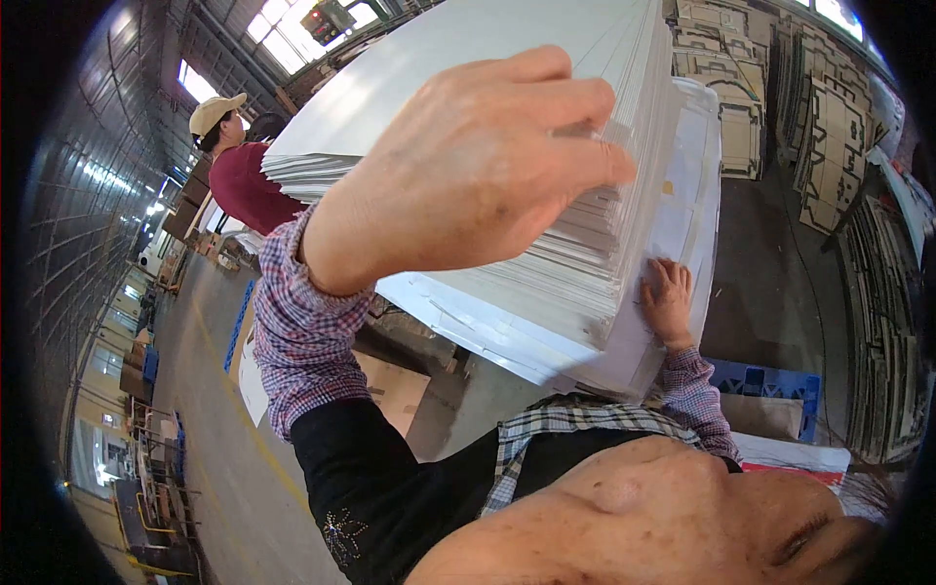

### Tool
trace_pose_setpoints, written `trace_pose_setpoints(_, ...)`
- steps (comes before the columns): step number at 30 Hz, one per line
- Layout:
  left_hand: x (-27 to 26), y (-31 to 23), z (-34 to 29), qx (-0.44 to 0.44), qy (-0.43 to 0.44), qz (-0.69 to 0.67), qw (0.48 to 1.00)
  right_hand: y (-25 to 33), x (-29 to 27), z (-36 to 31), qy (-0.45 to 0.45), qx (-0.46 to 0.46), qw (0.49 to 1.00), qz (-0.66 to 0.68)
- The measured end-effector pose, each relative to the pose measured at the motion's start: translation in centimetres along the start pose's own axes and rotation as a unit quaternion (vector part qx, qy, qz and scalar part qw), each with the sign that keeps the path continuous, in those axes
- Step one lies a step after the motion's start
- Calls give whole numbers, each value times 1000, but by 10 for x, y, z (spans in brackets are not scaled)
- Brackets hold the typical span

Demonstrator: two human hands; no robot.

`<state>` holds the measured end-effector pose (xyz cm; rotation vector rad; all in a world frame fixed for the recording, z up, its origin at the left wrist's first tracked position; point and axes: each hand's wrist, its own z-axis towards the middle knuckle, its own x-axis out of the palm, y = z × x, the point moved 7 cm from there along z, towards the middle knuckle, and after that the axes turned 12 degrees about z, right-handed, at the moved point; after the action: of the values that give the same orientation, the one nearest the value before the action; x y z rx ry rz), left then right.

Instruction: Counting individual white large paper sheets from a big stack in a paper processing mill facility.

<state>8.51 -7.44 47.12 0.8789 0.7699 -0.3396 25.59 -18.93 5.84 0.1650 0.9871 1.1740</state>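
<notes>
A tall stack of white sheets stands before me, its many layered edges showing. My left hand is raised in front of the stack, its back turned up. The fingers are curled in and drawn together near the sheets' right-hand edge; whatever they may pinch is hidden. Lower on the right, my right hand rests with fingers spread on wider white sheets beneath the stack. It holds nothing.
A person in a cap and dark red top stands beyond the stack at left. Cut-out die boards lean at right. A blue pallet lies near my right arm. A brown cardboard piece is below my left arm.
</notes>
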Motion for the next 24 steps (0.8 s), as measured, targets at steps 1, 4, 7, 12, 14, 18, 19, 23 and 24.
trace_pose_setpoints(1,-3,3,2,-12,-11,2,1000,-1,0,0,2,1,1000,-3)
trace_pose_setpoints(4,-3,7,4,-13,-52,59,997,-2,-1,0,2,3,1000,-5)
trace_pose_setpoints(7,-3,-7,4,6,-65,150,986,1,-2,1,-1,5,1000,-3)
trace_pose_setpoints(12,5,-22,-4,34,-93,146,984,0,-1,0,-2,1,1000,-6)
trace_pose_setpoints(14,1,-21,-6,18,-88,135,987,-4,0,-2,-4,5,1000,0)
trace_pose_setpoints(18,6,-19,-21,14,-109,156,982,-2,0,-2,-6,5,1000,-3)
trace_pose_setpoints(19,6,-19,-25,24,-121,171,978,-1,0,-1,-8,2,1000,-2)
trace_pose_setpoints(23,7,-21,-31,27,-141,184,972,-3,2,-1,-7,15,1000,3)
trace_pose_setpoints(24,7,-21,-32,27,-141,185,972,-4,2,-1,-7,14,1000,3)
